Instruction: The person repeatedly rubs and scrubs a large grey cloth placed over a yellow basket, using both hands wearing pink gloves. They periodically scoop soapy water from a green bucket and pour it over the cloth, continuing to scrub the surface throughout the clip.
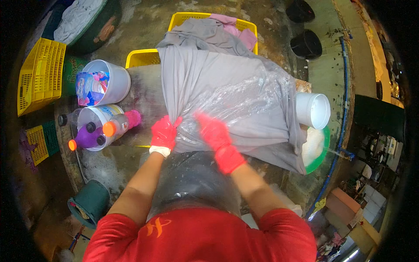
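A wet grey cloth [214, 74] is spread over the work table [146, 87], with white suds across its middle and right part. My left hand [163, 134], in a pink-red rubber glove, grips a gathered bunch of the cloth near the table's front edge. Just to its right, my right hand [214, 135], in a matching glove, is over the soapy cloth; motion smears its fingers, and whether it holds anything cannot be made out. The cloth's far end lies heaped over a yellow crate [187, 16], where some pink fabric [244, 37] also lies.
On the left stand a white bucket [120, 85] holding a colourful packet and another bucket [98, 114] with several bottles, one a purple bottle [89, 136]. At right are a white pail [315, 111] and a green-rimmed basin [322, 153]. A dark green bucket [91, 201] stands lower left.
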Tool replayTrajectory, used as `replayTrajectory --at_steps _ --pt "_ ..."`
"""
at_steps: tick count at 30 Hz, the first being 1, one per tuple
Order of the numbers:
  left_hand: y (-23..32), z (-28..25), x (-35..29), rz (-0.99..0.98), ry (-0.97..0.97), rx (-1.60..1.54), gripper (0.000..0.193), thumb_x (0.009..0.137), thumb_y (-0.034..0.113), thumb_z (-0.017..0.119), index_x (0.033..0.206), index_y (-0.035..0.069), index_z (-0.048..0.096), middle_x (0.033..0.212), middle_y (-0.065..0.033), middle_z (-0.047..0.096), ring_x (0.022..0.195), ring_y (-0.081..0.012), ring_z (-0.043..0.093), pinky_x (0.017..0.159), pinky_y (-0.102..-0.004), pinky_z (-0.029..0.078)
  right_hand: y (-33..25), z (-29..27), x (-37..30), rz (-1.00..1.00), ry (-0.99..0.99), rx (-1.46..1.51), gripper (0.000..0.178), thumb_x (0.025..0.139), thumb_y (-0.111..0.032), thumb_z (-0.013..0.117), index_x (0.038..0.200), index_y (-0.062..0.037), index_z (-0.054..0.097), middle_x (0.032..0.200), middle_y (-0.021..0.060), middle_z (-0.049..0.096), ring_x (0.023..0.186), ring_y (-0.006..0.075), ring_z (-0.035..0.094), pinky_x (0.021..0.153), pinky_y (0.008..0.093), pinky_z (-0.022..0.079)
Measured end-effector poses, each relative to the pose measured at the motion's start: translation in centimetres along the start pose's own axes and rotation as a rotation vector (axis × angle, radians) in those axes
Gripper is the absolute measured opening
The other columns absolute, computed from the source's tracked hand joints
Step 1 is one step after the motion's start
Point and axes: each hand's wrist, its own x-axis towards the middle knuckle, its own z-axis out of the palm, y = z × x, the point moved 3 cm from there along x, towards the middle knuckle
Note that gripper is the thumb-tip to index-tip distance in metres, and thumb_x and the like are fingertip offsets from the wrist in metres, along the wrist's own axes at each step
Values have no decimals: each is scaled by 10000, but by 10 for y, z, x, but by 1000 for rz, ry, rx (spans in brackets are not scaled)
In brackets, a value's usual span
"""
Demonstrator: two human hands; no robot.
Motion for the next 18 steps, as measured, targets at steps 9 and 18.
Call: replayTrajectory --at_steps 9,18 --pt "-4 -13 -10 -62 27 60 597 986 610 702 988 14 703 908 -292 738 879 -523 705 779 -610 562 166 -160 9 250 743 408 495 1106 -231 587 1597 -179 555 1549 186 619 1378 301 623 1151 374 482" --pt "-2 -7 -7 -52 75 22 612 999 627 667 1014 17 710 937 -286 746 866 -507 718 769 -602 568 105 -95 5 -97 303 -37 495 1030 -215 658 1522 -263 636 1294 180 758 1165 387 725 1008 482 574"
